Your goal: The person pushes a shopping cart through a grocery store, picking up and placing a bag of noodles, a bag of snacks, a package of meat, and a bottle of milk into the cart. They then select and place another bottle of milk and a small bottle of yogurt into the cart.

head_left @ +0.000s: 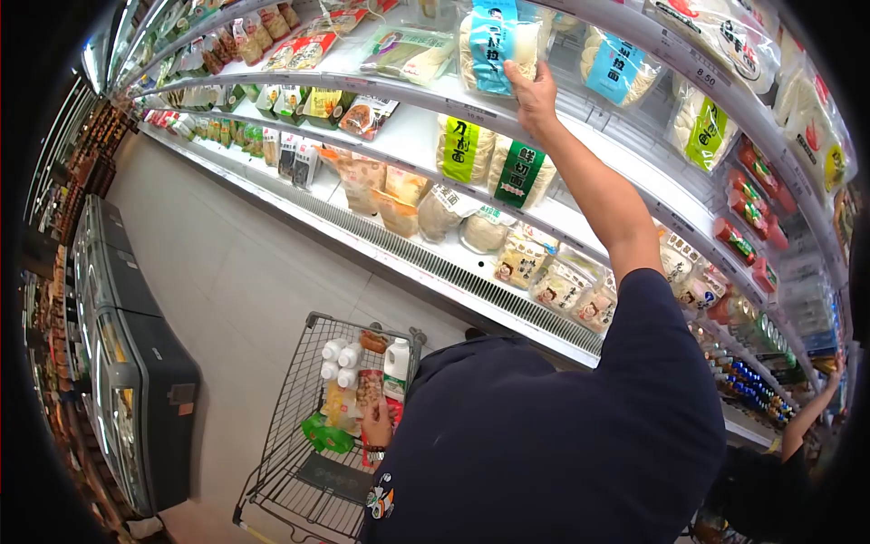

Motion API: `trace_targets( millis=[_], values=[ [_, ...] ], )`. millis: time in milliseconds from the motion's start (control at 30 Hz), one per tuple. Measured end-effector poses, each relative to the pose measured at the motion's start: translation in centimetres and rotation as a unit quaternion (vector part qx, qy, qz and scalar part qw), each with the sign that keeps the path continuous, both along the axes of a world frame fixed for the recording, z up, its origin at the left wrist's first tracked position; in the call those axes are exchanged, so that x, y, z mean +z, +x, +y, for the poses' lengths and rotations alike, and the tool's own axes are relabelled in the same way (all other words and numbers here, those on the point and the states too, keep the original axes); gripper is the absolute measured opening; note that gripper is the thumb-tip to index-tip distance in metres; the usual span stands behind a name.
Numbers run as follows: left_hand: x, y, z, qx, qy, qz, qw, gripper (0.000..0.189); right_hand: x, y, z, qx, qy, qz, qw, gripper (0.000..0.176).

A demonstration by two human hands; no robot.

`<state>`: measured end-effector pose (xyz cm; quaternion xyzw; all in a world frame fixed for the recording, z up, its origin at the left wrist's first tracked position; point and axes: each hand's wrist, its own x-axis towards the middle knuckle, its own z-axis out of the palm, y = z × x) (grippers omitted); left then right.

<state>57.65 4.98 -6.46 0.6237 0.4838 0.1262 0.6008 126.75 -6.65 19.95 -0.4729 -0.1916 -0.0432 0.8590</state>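
My right hand [533,91] reaches up to the shelf and grips a clear pack of noodles [490,45] with a blue label, thumb on its front. Below it, on the lower shelf, sit a noodle pack with a lime label [462,150] and one with a dark green label [521,174]. Down at the shopping cart [283,399], my left hand [377,424], with a bracelet at the wrist, closes on the lower end of a packet of reddish-brown food [370,388]. White-capped bottles [340,363] and a white jug with a green label [396,367] stand beside that packet.
Another blue-label noodle pack [620,68] lies right of my right hand. A price rail [417,93] edges the shelf. Dark freezer chests [145,363] line the aisle's left side. At far right, another person's arm [813,412] reaches toward the shelves.
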Motion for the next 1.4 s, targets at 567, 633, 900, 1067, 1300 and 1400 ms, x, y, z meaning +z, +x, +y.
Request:
trace_targets(
  millis=[567,633,900,1067,1300,1400],
  values=[
    [-4.1,-1.1,-2.0,-0.050,0.057,-0.021,0.997,0.025,-1.1,0.6,-1.6,-0.250,-0.426,-0.056,0.868,0.072],
    [-2.4,-0.8,-1.1,-0.065,0.066,-0.002,0.996,0.024,-1.1,0.5,-1.0,-0.253,-0.392,-0.057,0.883,0.076],
    [-4.5,-2.9,-0.2,-0.053,0.046,0.001,0.998,0.023,-0.6,-1.2,-2.0,-0.210,-0.477,-0.048,0.852,0.089],
    [-7.3,-3.1,-0.2,-0.091,0.087,-0.001,0.992,0.023,-0.3,-2.0,-2.1,-0.172,-0.466,-0.075,0.865,0.108],
    [-7.3,-3.0,-1.3,-0.083,0.103,0.006,0.991,0.023,0.4,-4.1,-2.7,-0.222,-0.451,-0.093,0.859,0.119],
    [-7.2,-3.3,-1.7,-0.074,0.104,0.010,0.992,0.023,-0.9,-3.1,-2.7,-0.265,-0.434,-0.118,0.853,0.118]
  ],
)
